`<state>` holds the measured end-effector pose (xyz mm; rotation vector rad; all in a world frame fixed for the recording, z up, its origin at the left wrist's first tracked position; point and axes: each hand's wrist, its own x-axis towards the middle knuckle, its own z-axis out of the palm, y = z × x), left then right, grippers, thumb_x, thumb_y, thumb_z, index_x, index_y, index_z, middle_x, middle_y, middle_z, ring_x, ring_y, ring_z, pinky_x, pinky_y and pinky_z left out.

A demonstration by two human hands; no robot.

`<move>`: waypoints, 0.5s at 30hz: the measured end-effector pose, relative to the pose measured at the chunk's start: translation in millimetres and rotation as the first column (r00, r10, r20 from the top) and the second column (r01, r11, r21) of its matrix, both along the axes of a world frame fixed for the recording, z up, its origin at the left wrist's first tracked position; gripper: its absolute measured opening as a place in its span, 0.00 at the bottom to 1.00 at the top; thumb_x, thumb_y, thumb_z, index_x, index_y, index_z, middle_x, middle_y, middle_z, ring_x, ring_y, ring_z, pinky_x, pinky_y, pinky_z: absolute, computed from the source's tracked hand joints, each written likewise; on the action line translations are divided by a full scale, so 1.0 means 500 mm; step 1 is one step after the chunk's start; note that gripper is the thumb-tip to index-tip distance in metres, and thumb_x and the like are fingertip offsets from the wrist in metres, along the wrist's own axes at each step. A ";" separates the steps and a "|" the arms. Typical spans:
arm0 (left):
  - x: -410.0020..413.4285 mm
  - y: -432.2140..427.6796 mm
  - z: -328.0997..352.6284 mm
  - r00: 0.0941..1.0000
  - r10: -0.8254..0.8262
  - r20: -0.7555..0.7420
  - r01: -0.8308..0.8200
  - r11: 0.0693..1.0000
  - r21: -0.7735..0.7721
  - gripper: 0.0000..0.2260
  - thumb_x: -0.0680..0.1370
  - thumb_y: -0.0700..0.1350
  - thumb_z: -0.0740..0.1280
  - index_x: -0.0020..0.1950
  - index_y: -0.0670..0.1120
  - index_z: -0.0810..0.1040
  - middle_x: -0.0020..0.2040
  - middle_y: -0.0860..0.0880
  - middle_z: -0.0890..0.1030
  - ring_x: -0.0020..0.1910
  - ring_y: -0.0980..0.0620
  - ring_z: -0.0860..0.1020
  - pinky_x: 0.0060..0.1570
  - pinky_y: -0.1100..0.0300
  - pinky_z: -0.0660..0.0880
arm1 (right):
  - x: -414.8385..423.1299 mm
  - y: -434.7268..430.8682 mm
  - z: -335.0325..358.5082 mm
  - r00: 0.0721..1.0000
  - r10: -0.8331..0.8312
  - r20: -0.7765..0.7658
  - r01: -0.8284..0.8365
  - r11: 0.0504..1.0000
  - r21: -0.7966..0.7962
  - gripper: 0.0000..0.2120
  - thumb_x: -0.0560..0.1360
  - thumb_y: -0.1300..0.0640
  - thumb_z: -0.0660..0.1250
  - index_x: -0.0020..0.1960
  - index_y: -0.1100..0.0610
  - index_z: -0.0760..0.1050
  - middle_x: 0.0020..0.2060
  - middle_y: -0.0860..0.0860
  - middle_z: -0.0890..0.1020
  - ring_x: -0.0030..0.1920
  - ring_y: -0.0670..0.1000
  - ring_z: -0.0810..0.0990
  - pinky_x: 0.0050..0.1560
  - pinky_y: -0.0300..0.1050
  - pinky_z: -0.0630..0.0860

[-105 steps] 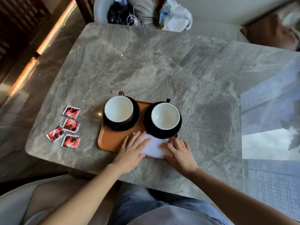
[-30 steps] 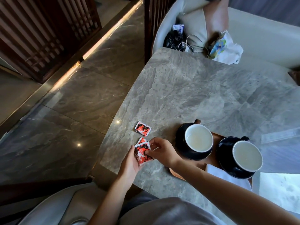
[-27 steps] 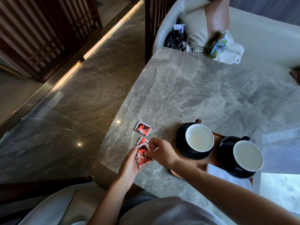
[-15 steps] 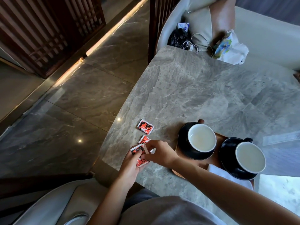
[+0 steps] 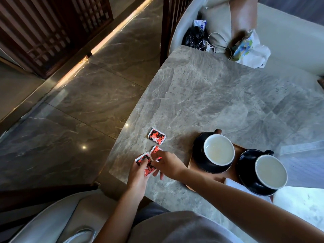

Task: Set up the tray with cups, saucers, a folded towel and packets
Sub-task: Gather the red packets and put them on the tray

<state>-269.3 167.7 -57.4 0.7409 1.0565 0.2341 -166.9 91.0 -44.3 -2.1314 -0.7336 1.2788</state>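
Bench (image 5: 219,95): grey marble-patterned top, rounded corner at the near left. Floor (image 5: 84,106): dark polished stone tiles showing small light reflections, with a bright lit strip (image 5: 112,32) running along the base of a dark wooden slatted screen (image 5: 52,27). Sofa (image 5: 289,41): pale upholstery, set against the far edge of the bench. On its seat: a beige cushion (image 5: 219,20), a brown cushion (image 5: 243,14), a black bag (image 5: 192,37), a white cable (image 5: 217,44) and a crumpled printed bag (image 5: 250,50). A pale chair (image 5: 57,220) stands at the lower left.
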 end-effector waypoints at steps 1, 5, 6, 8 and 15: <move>-0.001 0.005 -0.003 0.999 0.053 0.000 -0.053 0.998 -0.045 0.06 0.80 0.38 0.59 0.50 0.43 0.75 0.46 0.43 0.81 0.46 0.46 0.80 0.46 0.53 0.76 | 0.003 0.005 0.001 1.000 -0.001 -0.005 0.001 1.000 -0.010 0.04 0.75 0.50 0.59 0.46 0.47 0.72 0.30 0.46 0.84 0.26 0.47 0.81 0.41 0.45 0.78; -0.013 0.033 -0.014 0.980 0.201 0.004 -0.196 0.961 -0.196 0.08 0.80 0.38 0.58 0.58 0.40 0.73 0.48 0.42 0.84 0.48 0.43 0.82 0.45 0.52 0.79 | 0.047 0.017 -0.003 0.981 -0.041 0.192 0.047 0.999 -0.026 0.07 0.74 0.47 0.62 0.48 0.48 0.74 0.40 0.51 0.85 0.41 0.54 0.84 0.46 0.48 0.79; -0.017 0.037 -0.013 0.979 0.203 0.012 -0.197 0.960 -0.201 0.07 0.80 0.38 0.58 0.55 0.41 0.73 0.43 0.44 0.85 0.43 0.45 0.84 0.40 0.53 0.81 | 0.060 0.017 -0.006 0.964 -0.045 0.260 0.060 0.997 -0.049 0.08 0.73 0.47 0.63 0.49 0.49 0.75 0.44 0.52 0.85 0.45 0.55 0.83 0.48 0.49 0.78; -0.025 0.042 -0.015 0.979 0.202 0.018 -0.194 0.959 -0.208 0.05 0.80 0.38 0.57 0.51 0.42 0.73 0.39 0.45 0.86 0.38 0.47 0.85 0.35 0.55 0.82 | 0.077 0.015 -0.018 0.950 -0.048 0.307 0.078 0.993 -0.084 0.10 0.72 0.47 0.65 0.52 0.49 0.75 0.49 0.51 0.82 0.50 0.55 0.80 0.50 0.49 0.77; -0.041 0.039 -0.015 0.984 0.180 0.013 -0.174 0.969 -0.175 0.07 0.80 0.38 0.58 0.49 0.45 0.74 0.43 0.45 0.85 0.38 0.48 0.85 0.43 0.52 0.77 | 0.045 0.007 -0.070 0.843 0.209 0.495 -0.159 0.977 -0.141 0.28 0.70 0.48 0.70 0.67 0.49 0.63 0.58 0.51 0.72 0.61 0.54 0.70 0.51 0.52 0.75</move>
